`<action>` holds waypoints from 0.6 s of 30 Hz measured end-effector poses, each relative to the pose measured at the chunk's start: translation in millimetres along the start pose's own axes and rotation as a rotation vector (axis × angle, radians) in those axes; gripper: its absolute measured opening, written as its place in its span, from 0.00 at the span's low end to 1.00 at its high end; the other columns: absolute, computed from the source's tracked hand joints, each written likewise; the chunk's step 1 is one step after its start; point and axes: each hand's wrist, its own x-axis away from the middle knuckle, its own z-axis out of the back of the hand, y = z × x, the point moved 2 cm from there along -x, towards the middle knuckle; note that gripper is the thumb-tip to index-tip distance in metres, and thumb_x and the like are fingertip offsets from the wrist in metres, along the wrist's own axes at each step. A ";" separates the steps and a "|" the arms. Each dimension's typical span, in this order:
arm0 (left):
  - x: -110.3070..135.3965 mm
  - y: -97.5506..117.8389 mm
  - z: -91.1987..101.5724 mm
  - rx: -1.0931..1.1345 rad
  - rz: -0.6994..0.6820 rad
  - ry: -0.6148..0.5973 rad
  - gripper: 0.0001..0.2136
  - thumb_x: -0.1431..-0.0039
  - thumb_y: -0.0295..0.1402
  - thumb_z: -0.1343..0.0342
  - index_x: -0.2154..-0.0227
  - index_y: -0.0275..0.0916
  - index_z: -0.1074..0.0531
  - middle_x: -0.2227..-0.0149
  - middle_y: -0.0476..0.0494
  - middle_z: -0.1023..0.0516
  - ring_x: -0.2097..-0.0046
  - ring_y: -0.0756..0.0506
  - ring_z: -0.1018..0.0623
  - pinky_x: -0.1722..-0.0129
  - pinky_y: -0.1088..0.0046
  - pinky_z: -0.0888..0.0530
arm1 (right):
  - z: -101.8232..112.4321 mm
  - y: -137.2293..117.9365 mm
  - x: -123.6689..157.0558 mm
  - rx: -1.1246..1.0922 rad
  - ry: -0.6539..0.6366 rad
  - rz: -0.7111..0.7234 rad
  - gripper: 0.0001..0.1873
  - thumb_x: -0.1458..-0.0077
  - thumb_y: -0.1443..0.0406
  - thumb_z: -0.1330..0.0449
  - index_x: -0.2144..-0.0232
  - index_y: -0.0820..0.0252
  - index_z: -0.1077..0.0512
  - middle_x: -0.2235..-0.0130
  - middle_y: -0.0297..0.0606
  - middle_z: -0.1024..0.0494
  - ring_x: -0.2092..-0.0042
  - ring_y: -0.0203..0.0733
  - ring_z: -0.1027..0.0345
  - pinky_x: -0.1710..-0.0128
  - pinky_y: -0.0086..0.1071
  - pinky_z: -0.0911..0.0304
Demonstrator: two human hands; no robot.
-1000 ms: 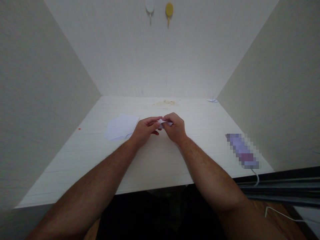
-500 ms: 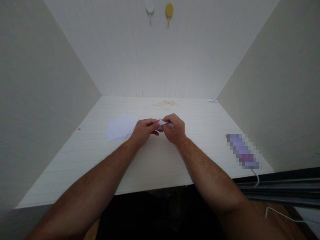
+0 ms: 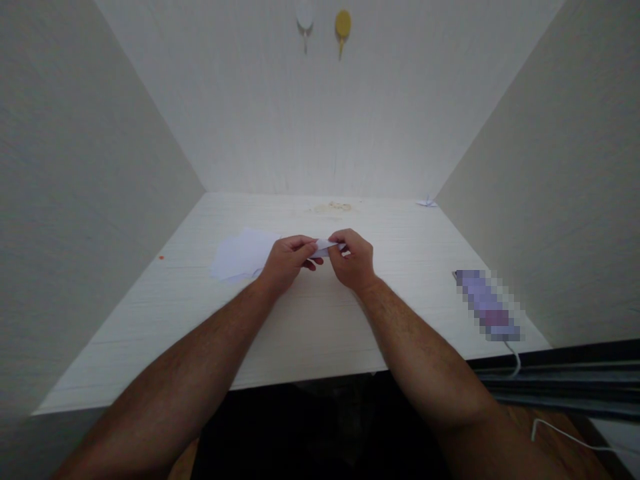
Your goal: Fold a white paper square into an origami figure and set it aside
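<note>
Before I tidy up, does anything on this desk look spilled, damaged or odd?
Yes: a brownish patch mars the white desk near the back wall; whether stain or wear is unclear. A small orange spot also stands out near the left edge.

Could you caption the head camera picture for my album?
Left hand and right hand hold folded paper over a pale table.

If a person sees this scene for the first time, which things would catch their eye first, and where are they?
Probably the left hand and the right hand, holding a small folded white paper between them above the pale table. Next might come the pixelated purple object on the table's right side, and the yellow oval hook high on the back wall.
</note>
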 end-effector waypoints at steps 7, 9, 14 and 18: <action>0.7 -0.7 -2.2 0.013 -0.026 0.026 0.13 0.48 0.40 0.37 0.67 0.34 0.23 0.66 0.39 0.18 0.66 0.43 0.18 0.70 0.69 0.21 | 1.9 -5.7 -2.5 -0.038 0.108 -0.100 0.03 0.50 0.69 0.45 0.70 0.57 0.33 0.71 0.31 0.27 0.74 0.32 0.36 0.71 0.29 0.36; 0.0 -2.2 -1.8 0.028 -0.042 0.045 0.13 0.48 0.40 0.37 0.66 0.34 0.23 0.66 0.40 0.18 0.65 0.42 0.18 0.70 0.69 0.21 | 2.5 -6.3 -3.1 -0.075 0.125 -0.110 0.03 0.49 0.69 0.45 0.70 0.57 0.32 0.71 0.31 0.26 0.73 0.32 0.34 0.71 0.29 0.35; -0.7 -3.4 -1.0 0.007 -0.077 0.067 0.12 0.47 0.39 0.38 0.66 0.35 0.23 0.67 0.40 0.18 0.66 0.43 0.17 0.69 0.69 0.20 | 0.6 -1.3 -1.1 -0.142 0.133 -0.207 0.04 0.47 0.68 0.44 0.69 0.57 0.30 0.70 0.33 0.23 0.71 0.34 0.29 0.68 0.31 0.32; 0.6 -0.3 -1.9 -0.050 -0.099 0.086 0.12 0.46 0.39 0.38 0.66 0.34 0.23 0.67 0.39 0.18 0.66 0.44 0.18 0.68 0.69 0.20 | -0.8 3.2 0.1 -0.216 0.134 -0.272 0.05 0.46 0.67 0.45 0.68 0.57 0.29 0.70 0.34 0.23 0.69 0.35 0.28 0.67 0.32 0.31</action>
